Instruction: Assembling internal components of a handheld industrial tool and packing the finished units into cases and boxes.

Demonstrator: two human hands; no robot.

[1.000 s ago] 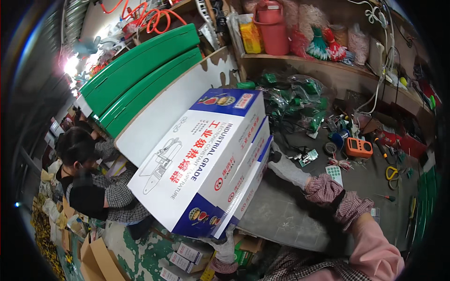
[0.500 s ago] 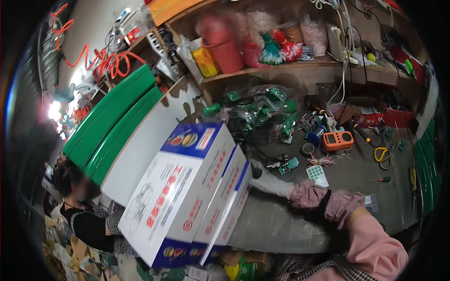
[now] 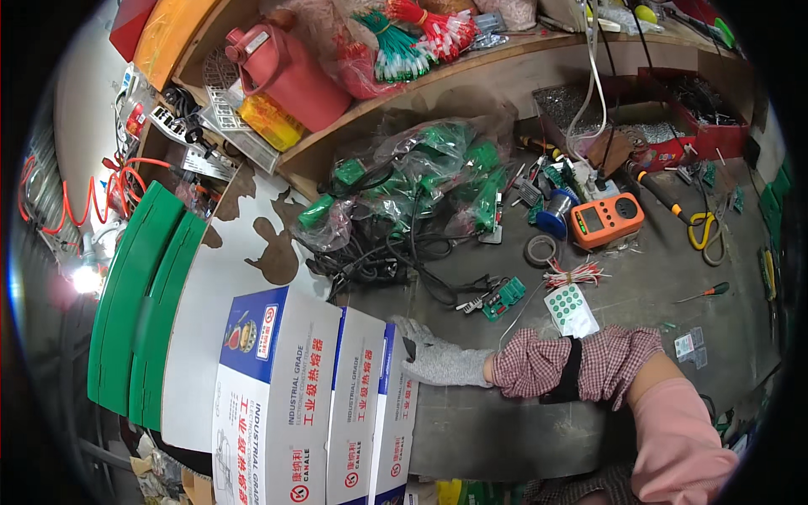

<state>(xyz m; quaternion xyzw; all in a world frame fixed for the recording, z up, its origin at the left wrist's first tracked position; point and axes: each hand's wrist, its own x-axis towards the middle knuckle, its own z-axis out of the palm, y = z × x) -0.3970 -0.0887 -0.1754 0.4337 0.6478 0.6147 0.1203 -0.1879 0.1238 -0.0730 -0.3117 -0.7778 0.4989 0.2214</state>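
Observation:
Three white and blue cardboard cartons (image 3: 320, 404) stand side by side at the lower left, against the grey workbench (image 3: 522, 421). My right hand (image 3: 438, 362), in a grey knit glove, lies against the side of the rightmost carton, fingers over its upper edge. The forearm wears a checked sleeve cover over a pink sleeve. My left hand is out of view.
A clear bag of green parts and black cables (image 3: 412, 185) lies mid-bench. An orange meter (image 3: 606, 220), tape rolls (image 3: 540, 249) and yellow-handled pliers (image 3: 703, 229) sit to the right. Green panels (image 3: 139, 311) lean at left. A red jug (image 3: 290, 71) stands on the shelf.
The cartons have come down from mid-picture to the lower left and now stand upright. The person seated at the left has dropped out of view.

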